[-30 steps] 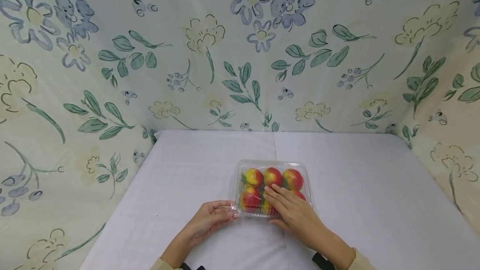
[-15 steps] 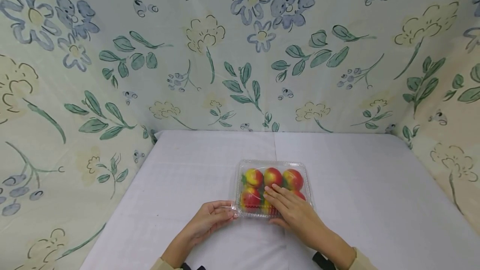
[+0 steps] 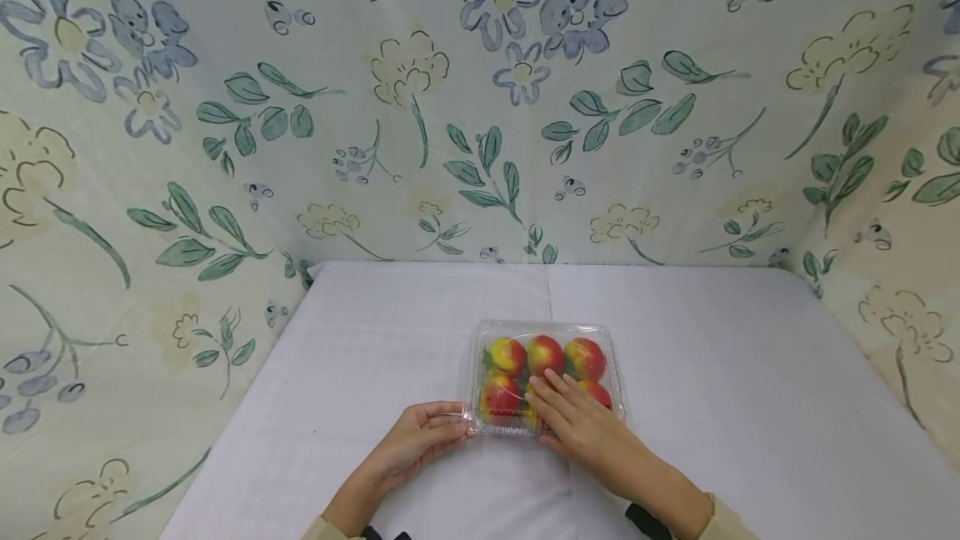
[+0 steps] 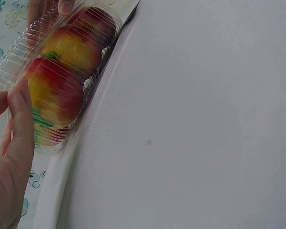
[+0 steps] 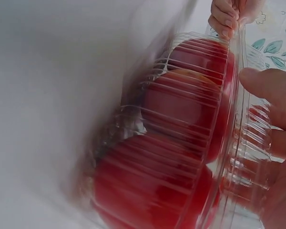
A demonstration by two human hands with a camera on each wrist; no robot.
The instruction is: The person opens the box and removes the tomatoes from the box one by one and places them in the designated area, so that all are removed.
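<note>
Visibly, the box [image 3: 546, 324] is clear and ribbed over red-yellow fruit [image 3: 545, 354]; left hand [image 3: 422, 442] pinches its near-left corner, right hand [image 3: 588, 427] lies straight-fingered atop.

No text, label, brand, number or sign can be read in any of the three views. Nothing legible found on the clear container [image 3: 542, 326], on the red-and-yellow fruits [image 3: 585, 358] inside it, on the white-covered table [image 3: 712, 373] or on the floral cloth [image 3: 480, 115] beyond its far edge.
</note>
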